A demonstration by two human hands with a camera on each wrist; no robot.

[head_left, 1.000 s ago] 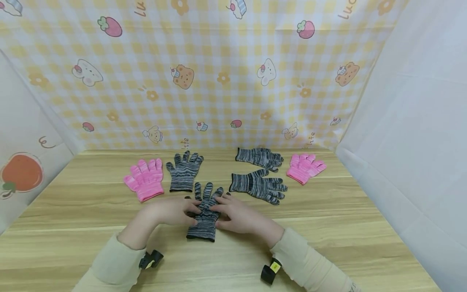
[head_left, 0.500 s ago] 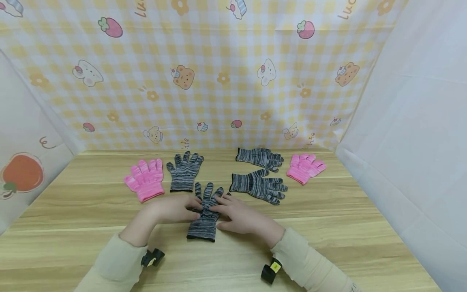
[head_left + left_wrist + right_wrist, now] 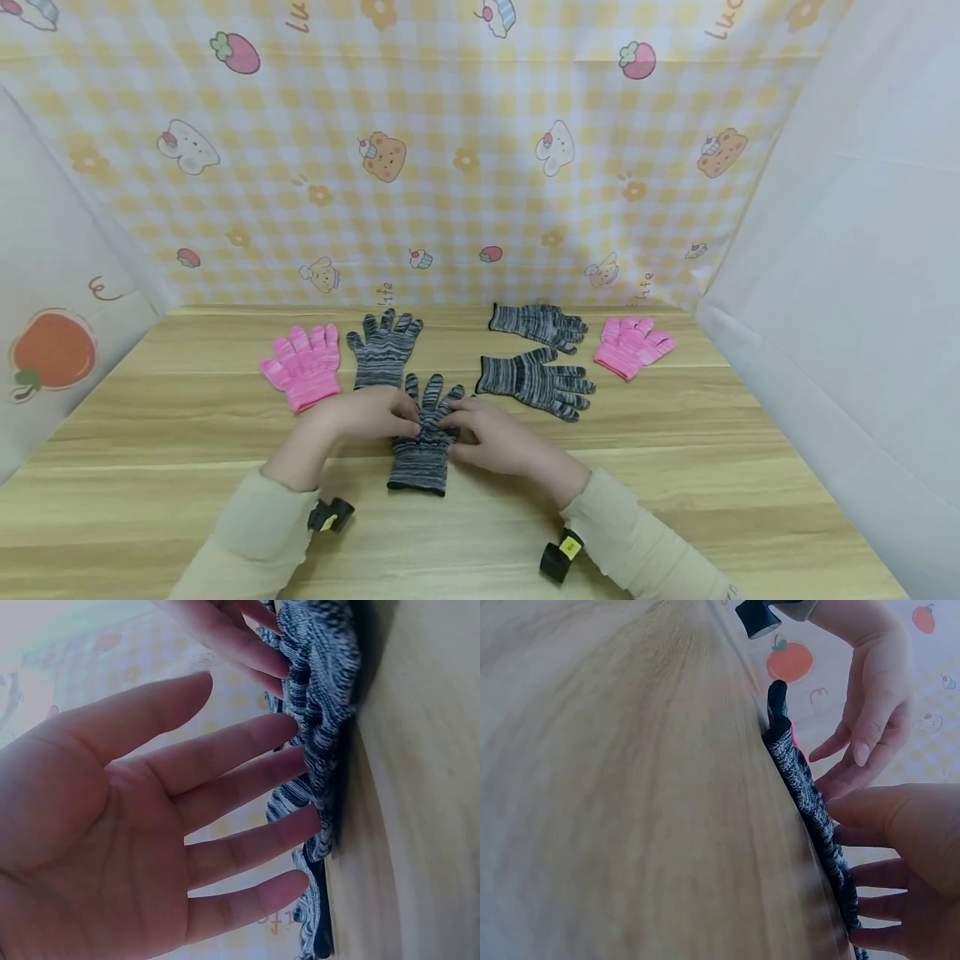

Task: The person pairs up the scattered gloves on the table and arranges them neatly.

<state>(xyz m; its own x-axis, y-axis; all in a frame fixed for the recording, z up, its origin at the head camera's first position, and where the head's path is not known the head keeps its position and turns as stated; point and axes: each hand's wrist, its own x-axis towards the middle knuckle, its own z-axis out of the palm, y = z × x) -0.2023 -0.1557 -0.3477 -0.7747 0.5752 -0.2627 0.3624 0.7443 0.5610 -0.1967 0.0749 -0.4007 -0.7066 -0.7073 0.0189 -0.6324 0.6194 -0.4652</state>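
Observation:
A grey-black striped knit glove [image 3: 422, 462] lies flat on the table, its fingers pointing away and its cuff toward the person. My left hand [image 3: 372, 412] is at the glove's left side, and in the left wrist view its straight, spread fingers [image 3: 247, 735] reach the knit with the thumb apart from it. From the right side, my right hand [image 3: 491, 437] touches the same glove with extended fingers; the right wrist view shows those fingertips [image 3: 870, 937] along the glove's edge [image 3: 802, 787]. Part of the glove's left side is hidden behind the left hand.
Behind the left hand lie a pink glove [image 3: 303, 367] and another striped glove [image 3: 384, 350]. Two striped gloves [image 3: 536, 325] and a smaller pink glove [image 3: 633, 346] lie at the back right. A checked cloth [image 3: 465, 208] hangs behind the wooden table [image 3: 675, 500].
The left hand has moved up along the glove, toward its fingers, and uncovers more of its middle. The right hand and the glove stay nearly in place; the head view shifts slightly.

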